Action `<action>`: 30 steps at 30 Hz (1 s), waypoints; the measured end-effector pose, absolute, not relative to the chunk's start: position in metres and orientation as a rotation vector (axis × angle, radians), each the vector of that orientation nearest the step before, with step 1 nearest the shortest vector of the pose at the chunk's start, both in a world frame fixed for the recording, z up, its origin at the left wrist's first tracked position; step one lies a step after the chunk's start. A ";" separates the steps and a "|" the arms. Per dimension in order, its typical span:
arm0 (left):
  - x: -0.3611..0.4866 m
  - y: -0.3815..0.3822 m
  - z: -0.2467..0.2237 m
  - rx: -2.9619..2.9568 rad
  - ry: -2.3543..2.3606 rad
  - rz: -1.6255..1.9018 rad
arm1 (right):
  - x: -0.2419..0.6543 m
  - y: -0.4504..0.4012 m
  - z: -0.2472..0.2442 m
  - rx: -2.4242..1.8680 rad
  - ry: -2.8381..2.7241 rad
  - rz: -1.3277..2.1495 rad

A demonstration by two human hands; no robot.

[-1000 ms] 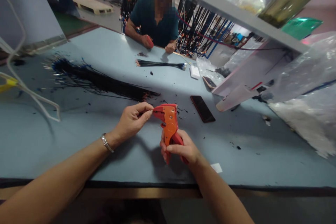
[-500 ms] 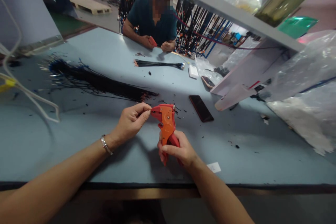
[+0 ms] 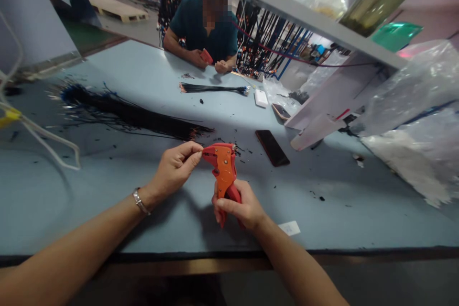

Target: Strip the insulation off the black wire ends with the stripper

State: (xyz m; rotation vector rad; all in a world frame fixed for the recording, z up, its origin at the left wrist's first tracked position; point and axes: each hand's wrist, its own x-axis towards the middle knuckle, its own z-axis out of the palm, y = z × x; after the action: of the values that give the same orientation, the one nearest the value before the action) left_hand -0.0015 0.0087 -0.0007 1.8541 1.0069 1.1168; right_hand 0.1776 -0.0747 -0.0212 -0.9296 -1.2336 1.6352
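My right hand [image 3: 239,204] is wrapped around the handles of a red and orange wire stripper [image 3: 225,165], held upright above the table with its jaws toward the left. Thumb and forefinger of my left hand [image 3: 181,165] are pinched together right at the jaw tip. Whatever lies between those fingertips is too small to make out. Behind the tool, a thick bundle of black wires [image 3: 139,117] lies across the table, with blue and silver ends at the left and copper-coloured ends near the stripper's head.
A dark phone [image 3: 272,148] lies right of the stripper, with a white label [image 3: 289,228] nearer the front edge. Further back are a smaller wire bundle [image 3: 215,88] and a white box [image 3: 261,98]. Across the table sits a person [image 3: 204,24] holding a red tool [image 3: 206,56]. Plastic bags [image 3: 412,95] crowd the right.
The whole view has shifted slightly. Both hands keep their grip, with the left fingertips still at the stripper's jaws; nothing on the table has visibly moved.
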 end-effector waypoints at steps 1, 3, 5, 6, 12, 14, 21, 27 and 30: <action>-0.001 0.008 -0.001 1.850 1.010 1.120 | 0.177 -0.075 -0.021 -0.941 -1.236 1.632; -0.001 0.007 -0.002 1.847 1.013 1.126 | 0.177 -0.076 -0.021 -0.963 -1.244 1.622; -0.001 0.007 -0.003 1.850 1.004 1.124 | 0.177 -0.076 -0.023 -0.988 -1.230 1.598; -0.002 0.007 -0.004 1.849 1.000 1.123 | 0.176 -0.076 -0.024 -1.002 -1.215 1.583; -0.001 0.012 -0.008 1.841 1.020 1.101 | 0.175 -0.073 -0.030 -0.938 -1.148 1.628; -0.001 0.012 -0.009 1.836 1.032 1.095 | 0.175 -0.072 -0.030 -0.892 -1.089 1.675; 0.004 0.011 -0.011 1.852 1.060 1.088 | 0.179 -0.073 -0.030 -0.808 -0.876 1.783; -0.002 0.018 -0.010 1.750 1.208 1.156 | 0.192 -0.071 -0.020 -0.806 -0.773 1.666; -0.003 0.020 -0.012 1.739 1.177 1.155 | 0.198 -0.067 -0.019 -0.893 -0.844 1.572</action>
State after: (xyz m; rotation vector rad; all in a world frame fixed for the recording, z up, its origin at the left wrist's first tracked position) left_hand -0.0030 0.0199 -0.0119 1.7388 1.1765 1.1547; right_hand 0.1976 -0.0667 -0.0187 -0.8929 -0.8440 1.5721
